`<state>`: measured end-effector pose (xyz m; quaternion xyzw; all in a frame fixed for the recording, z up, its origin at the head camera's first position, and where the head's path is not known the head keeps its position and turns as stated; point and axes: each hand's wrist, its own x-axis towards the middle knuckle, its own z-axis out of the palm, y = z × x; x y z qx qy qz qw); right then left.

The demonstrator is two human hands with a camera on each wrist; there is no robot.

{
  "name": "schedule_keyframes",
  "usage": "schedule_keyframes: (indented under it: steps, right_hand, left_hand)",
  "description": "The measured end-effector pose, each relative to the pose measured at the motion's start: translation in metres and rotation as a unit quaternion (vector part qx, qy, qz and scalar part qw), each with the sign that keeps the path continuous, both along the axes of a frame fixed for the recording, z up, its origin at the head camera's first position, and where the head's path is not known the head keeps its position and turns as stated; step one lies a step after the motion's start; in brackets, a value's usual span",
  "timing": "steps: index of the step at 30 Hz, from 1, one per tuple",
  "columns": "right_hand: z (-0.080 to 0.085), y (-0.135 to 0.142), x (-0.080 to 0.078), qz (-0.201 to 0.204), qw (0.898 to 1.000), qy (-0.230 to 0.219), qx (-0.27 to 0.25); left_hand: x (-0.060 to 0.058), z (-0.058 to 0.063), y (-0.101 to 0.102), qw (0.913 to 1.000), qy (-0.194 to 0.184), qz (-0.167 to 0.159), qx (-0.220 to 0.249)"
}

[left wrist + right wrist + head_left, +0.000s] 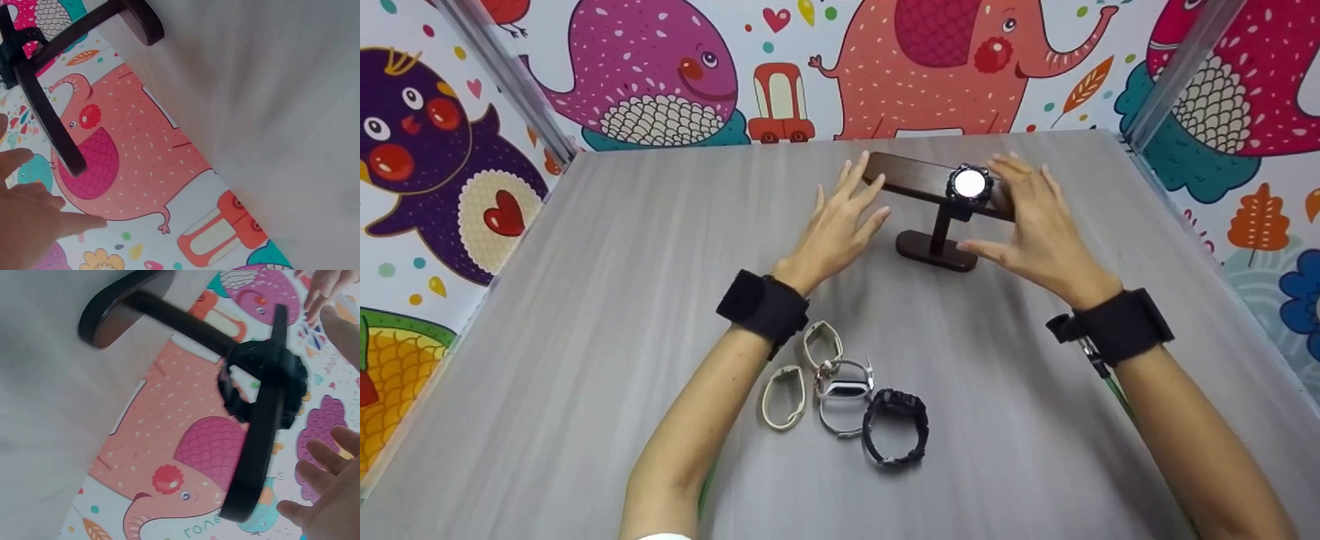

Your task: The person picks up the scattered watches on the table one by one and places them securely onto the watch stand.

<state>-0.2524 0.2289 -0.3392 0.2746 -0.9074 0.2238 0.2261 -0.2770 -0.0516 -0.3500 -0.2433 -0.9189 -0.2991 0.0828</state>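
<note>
A dark brown wooden T-shaped watch stand [911, 175] stands on the table, its bar slanting slightly down to the right. Around the right part of the bar sits a black watch [969, 184] with a bright white face; in the right wrist view its strap [236, 391] loops the bar. My left hand [832, 232] has its fingers spread by the bar's left end. My right hand [1039, 232] is beside the right end, fingers extended and thumb apart. In the right wrist view this hand [332, 495] shows a gap from the bar. Neither hand holds anything.
Nearer the front lie a black watch [921, 420], a white fitness band [844, 388] and beige bands [784, 427] close together. Cartoon-printed walls [825, 45] border the grey table [660, 225]. Black straps [1125, 330] wrap both wrists, and a green cable [1119, 394] runs along the right forearm.
</note>
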Motion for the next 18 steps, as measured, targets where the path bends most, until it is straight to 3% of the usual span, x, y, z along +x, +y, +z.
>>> schedule_keyframes:
  steps: [8,18]
  right_hand:
    - [0.001,-0.009,0.035,0.056,0.998,0.038,-0.015]
    - [0.001,-0.012,0.073,0.113,0.992,0.041,-0.037]
  left_hand:
    - [0.038,0.002,0.010,0.9994,-0.002,-0.031,0.016]
    - [0.086,0.004,0.007,0.9973,0.007,-0.073,0.008]
